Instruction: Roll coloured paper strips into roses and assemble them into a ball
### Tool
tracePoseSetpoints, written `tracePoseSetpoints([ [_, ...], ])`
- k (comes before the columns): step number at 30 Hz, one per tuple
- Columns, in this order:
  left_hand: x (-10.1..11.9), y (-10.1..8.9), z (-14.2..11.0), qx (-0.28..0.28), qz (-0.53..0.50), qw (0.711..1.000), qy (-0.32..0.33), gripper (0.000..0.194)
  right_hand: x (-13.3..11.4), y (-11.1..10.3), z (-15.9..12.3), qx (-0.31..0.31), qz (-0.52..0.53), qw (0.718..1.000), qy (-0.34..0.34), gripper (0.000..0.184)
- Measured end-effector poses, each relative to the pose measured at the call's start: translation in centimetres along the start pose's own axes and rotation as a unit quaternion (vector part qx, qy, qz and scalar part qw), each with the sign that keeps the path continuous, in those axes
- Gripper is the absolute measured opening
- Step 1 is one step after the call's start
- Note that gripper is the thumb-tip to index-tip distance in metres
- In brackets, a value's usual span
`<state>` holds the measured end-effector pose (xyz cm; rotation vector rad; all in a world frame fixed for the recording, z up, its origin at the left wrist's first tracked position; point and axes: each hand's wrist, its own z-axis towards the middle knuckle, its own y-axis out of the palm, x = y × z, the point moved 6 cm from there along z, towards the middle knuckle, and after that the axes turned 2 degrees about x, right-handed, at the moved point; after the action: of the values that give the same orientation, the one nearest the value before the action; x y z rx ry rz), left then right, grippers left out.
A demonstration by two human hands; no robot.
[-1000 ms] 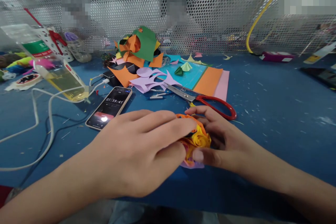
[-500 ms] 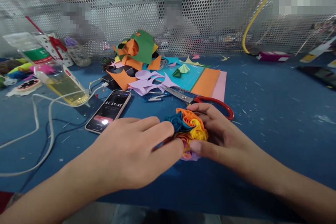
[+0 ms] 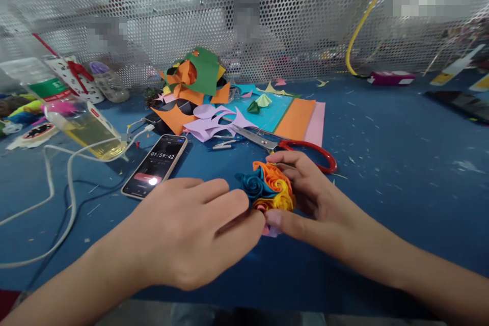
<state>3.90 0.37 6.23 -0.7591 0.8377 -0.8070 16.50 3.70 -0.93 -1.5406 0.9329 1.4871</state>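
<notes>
A cluster of rolled paper roses (image 3: 268,190) in teal, orange, yellow and pink sits on the blue table (image 3: 401,163) near the front middle. My right hand (image 3: 305,198) cups it from the right, thumb pressed against its near side and fingers curled behind it. My left hand (image 3: 191,229) lies to its left, fingers bent, with the fingertips and thumb pinching the cluster's near left edge by the teal rose. Both hands rest low on the tabletop.
Red-handled scissors (image 3: 301,148) lie just behind the roses. A phone (image 3: 155,165) showing a timer lies to the left, with white cables (image 3: 69,183) and a bottle (image 3: 72,117). Cut coloured paper (image 3: 198,81) and sheets (image 3: 294,117) lie further back before a perforated metal screen (image 3: 267,10).
My left hand has drawn back to the left, uncovering the teal and orange roses it lay over. The view has shifted slightly; the right hand keeps its hold.
</notes>
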Motion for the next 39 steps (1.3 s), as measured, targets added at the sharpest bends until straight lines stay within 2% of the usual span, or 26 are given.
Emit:
tracePoseSetpoints([
  [4,0.3,-0.1,0.1,-0.014,-0.011,1.000,0.014,0.033,0.2,0.0,0.1,-0.003,0.014,1.000,0.026,0.052],
  [14,0.3,0.0,0.1,0.010,-0.041,0.999,0.011,0.030,-0.2,0.1,0.2,-0.032,0.043,0.998,0.039,0.047],
  [21,-0.3,0.9,-0.5,0.052,-0.110,0.991,-0.048,0.005,-0.3,-0.1,0.1,-0.035,0.026,0.998,0.037,0.047],
  [24,-0.3,0.9,-0.5,0.069,-0.122,0.988,-0.068,0.005,-0.1,-0.2,0.1,-0.034,0.002,0.998,0.044,0.048],
  [31,-0.3,1.3,-0.7,0.039,-0.107,0.992,-0.058,0.010,0.2,-0.2,0.1,-0.037,0.000,0.997,0.063,0.049],
  [39,-0.5,0.6,-0.4,0.089,-0.112,0.988,-0.058,0.004,0.1,-0.5,0.1,-0.009,0.016,0.999,0.044,0.057],
])
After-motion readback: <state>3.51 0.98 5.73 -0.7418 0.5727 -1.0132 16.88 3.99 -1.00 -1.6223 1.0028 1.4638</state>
